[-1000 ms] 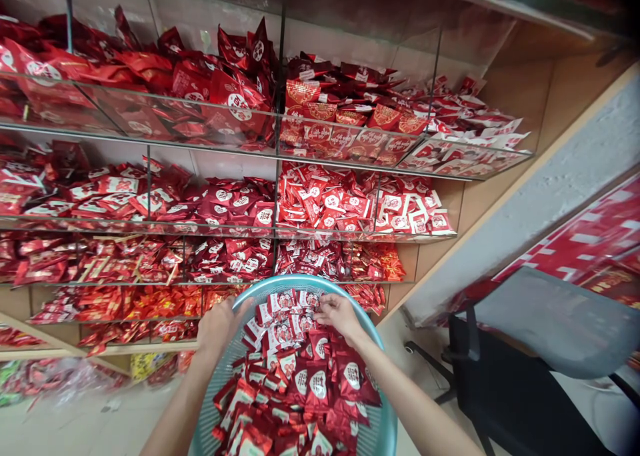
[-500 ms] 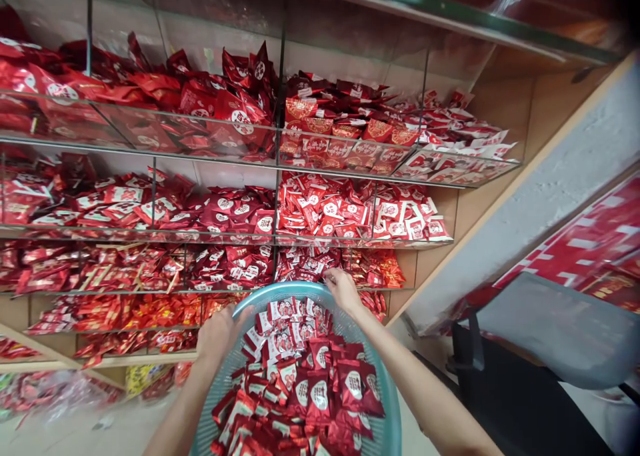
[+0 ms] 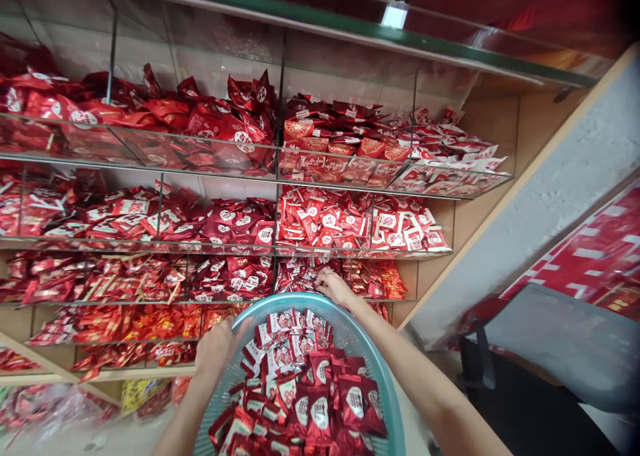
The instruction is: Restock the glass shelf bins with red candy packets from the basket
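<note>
A teal plastic basket (image 3: 395, 403) holds many small red and white wrapped packets (image 3: 320, 403). Its left rim is in the grip of my left hand (image 3: 217, 349), thumb over the edge. Beyond the far rim, my right hand (image 3: 333, 286) reaches into a shelf compartment of dark red packets (image 3: 295, 275). The fingers of that hand are curled together at the packets; what lies between them, if anything, is hidden.
Tiered shelves with clear front panels (image 3: 220, 246) carry heaps of red packets (image 3: 240, 133) in divided compartments. A wooden side panel (image 3: 480, 249) closes the shelving on the right. Beside it stands a black chair (image 3: 520, 403). Plastic bags (image 3: 55, 403) lie low at the left.
The view has tilted up a little, so the shelves sit lower in the picture. My right hand has moved slightly left and deeper into the compartment. My left hand stays on the rim.
</note>
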### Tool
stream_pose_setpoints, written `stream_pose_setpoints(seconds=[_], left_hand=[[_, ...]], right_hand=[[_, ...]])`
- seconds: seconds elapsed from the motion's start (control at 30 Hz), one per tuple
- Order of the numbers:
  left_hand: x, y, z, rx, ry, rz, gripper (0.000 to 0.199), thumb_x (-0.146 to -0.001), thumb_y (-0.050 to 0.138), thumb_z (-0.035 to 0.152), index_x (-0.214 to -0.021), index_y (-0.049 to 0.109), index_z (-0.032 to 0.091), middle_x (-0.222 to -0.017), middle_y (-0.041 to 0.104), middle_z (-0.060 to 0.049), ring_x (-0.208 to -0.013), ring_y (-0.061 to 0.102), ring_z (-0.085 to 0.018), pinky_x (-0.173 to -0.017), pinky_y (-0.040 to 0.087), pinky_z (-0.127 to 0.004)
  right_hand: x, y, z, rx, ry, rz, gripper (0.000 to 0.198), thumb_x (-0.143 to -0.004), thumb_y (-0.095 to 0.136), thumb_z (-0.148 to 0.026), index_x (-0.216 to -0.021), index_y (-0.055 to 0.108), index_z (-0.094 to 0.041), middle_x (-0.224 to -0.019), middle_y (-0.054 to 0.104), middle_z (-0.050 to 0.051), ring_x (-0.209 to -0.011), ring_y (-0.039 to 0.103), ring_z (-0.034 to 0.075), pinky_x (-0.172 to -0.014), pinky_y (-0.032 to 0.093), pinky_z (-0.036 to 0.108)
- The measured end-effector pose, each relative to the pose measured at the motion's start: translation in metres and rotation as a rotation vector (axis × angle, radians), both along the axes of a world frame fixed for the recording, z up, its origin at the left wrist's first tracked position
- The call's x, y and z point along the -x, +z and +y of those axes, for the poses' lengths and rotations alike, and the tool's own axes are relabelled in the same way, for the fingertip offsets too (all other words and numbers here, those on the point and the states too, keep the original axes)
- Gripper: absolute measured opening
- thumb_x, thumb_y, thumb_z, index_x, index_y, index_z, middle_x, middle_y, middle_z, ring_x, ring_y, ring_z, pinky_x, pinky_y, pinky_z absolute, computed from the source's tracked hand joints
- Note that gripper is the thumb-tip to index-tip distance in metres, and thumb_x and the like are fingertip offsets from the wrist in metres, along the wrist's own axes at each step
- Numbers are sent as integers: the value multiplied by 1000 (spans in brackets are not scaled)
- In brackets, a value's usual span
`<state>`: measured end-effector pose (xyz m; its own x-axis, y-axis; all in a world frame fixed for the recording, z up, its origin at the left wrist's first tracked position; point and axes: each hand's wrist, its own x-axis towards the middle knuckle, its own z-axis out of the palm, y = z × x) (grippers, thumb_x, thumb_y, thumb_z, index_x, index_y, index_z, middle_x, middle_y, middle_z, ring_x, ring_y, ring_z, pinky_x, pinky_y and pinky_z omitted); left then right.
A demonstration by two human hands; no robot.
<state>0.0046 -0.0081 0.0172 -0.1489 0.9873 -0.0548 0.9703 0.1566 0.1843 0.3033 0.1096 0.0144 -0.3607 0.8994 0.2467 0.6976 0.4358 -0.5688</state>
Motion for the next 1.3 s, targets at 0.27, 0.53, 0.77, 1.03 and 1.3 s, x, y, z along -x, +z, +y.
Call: stream_pose_setpoints(seconds=[0.27,0.53,0.77,1.03,1.3], left_hand=[[2,-5,3,0,2,0,54,-89,20,51,-100,59,15,-80,69,-16,-82,67,-32,-68,48,-39],[3,-8,4,-11,-11,-9,58,-88,19,54,-102,58,14,-80,68,-17,-82,66,-33,-69,47,-40],[2,-2,3,6,-5,7,56,-87,21,55,-102,58,15,-82,69,-16,-82,66,-32,-66,46,-36],[6,-4,4,9,-32,-51,59,-84,21,61,-94,59,17,-82,69,-14,-82,66,-31,-66,46,-36],[10,-13,6,5,-50,-60,61,-86,16,59,-99,58,16,-83,69,-16,-85,66,-32,-69,46,-39]], right_hand=[[8,13,-16,63,-161,518,24,-77,56,-43,-74,51,-20,-63,53,-3,-57,47,11,-55,38,24],[27,29,-58,374,-288,996,34,-64,70,-45,-77,52,-18,-52,52,-6,-46,46,8,-46,34,21],[32,39,-71,415,-264,1028,33,-64,71,-42,-80,55,-18,-50,51,-7,-44,42,7,-45,30,20],[29,38,-71,409,-264,1054,30,-66,69,-43,-82,58,-19,-67,54,-4,-59,49,8,-53,39,20],[27,41,-72,610,-180,1200,35,-69,68,-46,-84,45,-24,-71,61,-5,-56,61,10,-60,51,28]])
